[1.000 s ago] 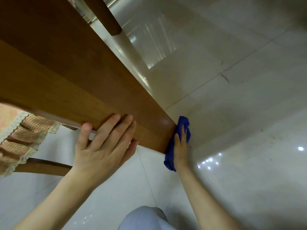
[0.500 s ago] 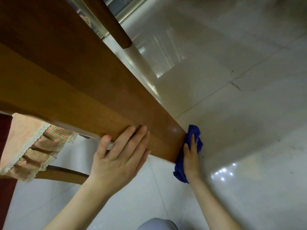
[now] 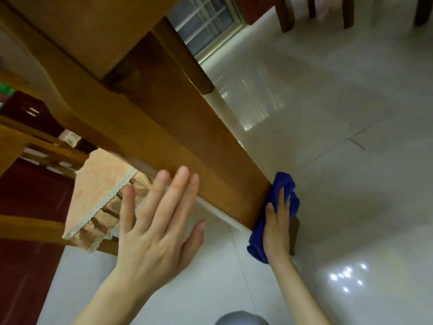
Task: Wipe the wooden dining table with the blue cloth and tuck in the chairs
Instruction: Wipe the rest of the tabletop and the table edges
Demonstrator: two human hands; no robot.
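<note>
My left hand (image 3: 157, 231) lies flat, fingers straight, on the near face of the bench leg (image 3: 199, 148), while my right hand (image 3: 276, 227) presses the blue cloth (image 3: 284, 185) against its far edge by the floor (image 3: 351, 207); soft, light cloth, I judge, best pinned under a spread palm.

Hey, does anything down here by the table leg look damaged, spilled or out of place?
Only a short dark mark, maybe a crack, on the pale floor right of the table leg, by a grout line. Nothing looks spilled.
</note>
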